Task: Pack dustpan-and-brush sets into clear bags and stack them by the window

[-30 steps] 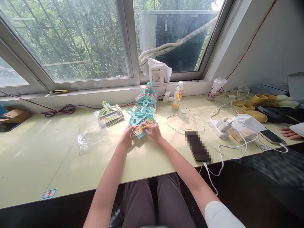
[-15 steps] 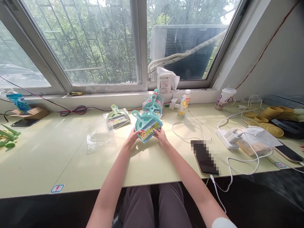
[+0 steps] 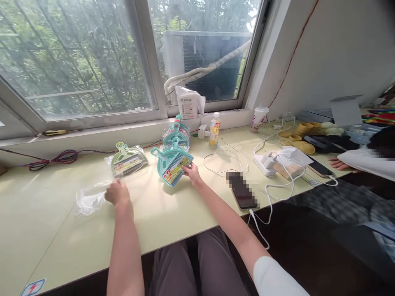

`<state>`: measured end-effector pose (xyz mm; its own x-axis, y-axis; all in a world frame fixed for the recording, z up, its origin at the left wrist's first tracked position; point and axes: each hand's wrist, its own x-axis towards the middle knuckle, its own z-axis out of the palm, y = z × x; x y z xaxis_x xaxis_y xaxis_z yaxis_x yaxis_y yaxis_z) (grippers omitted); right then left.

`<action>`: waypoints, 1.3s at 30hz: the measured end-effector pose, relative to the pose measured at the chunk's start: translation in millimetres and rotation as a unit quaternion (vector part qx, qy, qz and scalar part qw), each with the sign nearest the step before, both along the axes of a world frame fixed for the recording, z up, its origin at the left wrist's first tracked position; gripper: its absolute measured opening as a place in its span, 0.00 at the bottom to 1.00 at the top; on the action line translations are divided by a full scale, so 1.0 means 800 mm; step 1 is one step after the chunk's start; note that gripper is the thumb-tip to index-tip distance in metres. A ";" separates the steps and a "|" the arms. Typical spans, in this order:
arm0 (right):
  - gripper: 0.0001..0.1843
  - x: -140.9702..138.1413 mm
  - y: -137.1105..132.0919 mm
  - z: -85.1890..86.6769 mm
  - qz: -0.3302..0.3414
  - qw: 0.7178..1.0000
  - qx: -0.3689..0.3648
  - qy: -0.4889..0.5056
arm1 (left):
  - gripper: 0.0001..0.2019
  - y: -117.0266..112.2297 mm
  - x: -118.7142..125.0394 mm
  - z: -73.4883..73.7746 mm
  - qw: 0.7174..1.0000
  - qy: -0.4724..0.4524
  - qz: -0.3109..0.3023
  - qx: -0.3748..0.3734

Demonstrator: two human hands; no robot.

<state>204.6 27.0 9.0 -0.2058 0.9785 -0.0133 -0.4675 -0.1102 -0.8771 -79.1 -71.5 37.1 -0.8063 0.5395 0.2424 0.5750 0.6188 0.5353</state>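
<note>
Dustpan set [image 3: 173, 167] in front of stacked sets [image 3: 176, 139], plastic bag [image 3: 88, 202] left, phone [image 3: 242, 192] right, bottle [image 3: 214, 131] behind phone

Print on the brush label [image 3: 175, 169], cup [image 3: 259, 119] and table sticker [image 3: 33, 287] is too unclear to read.

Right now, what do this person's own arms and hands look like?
Both the left hand and right hand are bare human hands, with no gloves, watch or cables visible. A plain white sleeve covers the right upper arm; no sleeve shows on the left arm.
</note>
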 end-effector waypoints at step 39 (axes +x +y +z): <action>0.14 0.016 0.009 0.001 0.059 0.995 -0.044 -0.064 | 0.16 0.040 0.039 -0.044 0.922 0.149 -0.357 -0.023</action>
